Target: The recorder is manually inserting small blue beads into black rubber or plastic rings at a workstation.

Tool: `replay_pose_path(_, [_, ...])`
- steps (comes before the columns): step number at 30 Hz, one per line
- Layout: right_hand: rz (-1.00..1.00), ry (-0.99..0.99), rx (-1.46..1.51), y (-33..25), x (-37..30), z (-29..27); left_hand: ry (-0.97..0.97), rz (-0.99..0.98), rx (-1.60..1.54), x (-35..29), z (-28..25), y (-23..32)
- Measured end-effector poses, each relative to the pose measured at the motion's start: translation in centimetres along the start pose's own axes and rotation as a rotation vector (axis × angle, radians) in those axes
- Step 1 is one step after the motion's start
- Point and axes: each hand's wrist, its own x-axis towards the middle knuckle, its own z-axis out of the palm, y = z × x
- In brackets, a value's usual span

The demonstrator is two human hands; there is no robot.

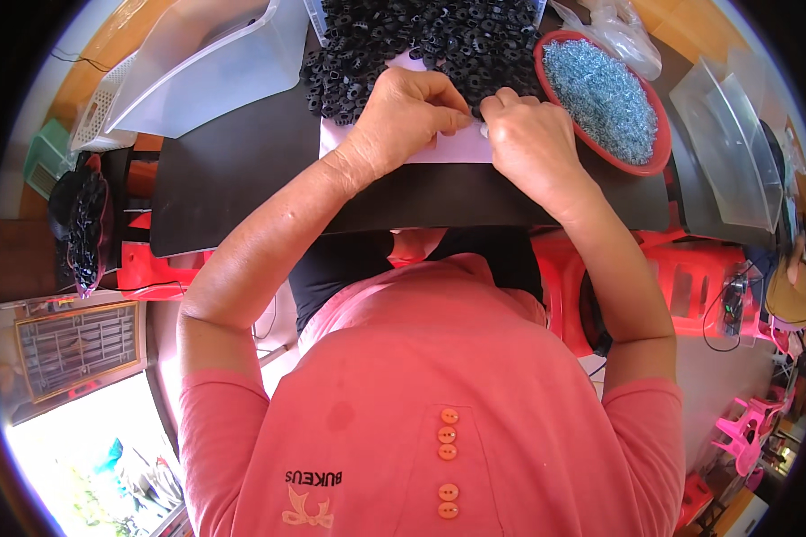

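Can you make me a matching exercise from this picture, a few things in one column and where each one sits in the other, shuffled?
Things:
1. black plastic parts
2. red bowl of small silvery-blue pieces
3. white scoop-shaped bin
4. clear tubs

Places:
A. far right of the dark table
B. far left of the table
C. heaped just beyond the two hands
D. right of the right hand

Pairs: 1-C, 2-D, 3-B, 4-A

Black parts (421, 45); red bowl (655, 161), pale blue bits (600, 89); dark bench (233, 179); white sheet (457, 148); pink shirt (403, 403).
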Motion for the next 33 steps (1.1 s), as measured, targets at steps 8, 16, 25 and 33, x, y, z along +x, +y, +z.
replay_pose_path(8, [0.072,0.002,-0.062,-0.2,-0.2,0.5,-0.031,-0.159,-0.128,-0.1,0.1,0.0])
replay_pose_path(16, [0.104,0.008,-0.066,0.2,-0.6,0.7,0.019,-0.213,-0.239,-0.2,1.1,0.5])
replay_pose_path(25, [0.488,0.348,1.147,-0.8,-0.5,-1.3,0.079,-0.211,-0.706,-0.6,2.2,1.6])
replay_pose_path(33, [0.356,0.319,0.970,0.0,-0.6,0.1,0.189,-0.200,-0.690,0.3,0.0,0.8])
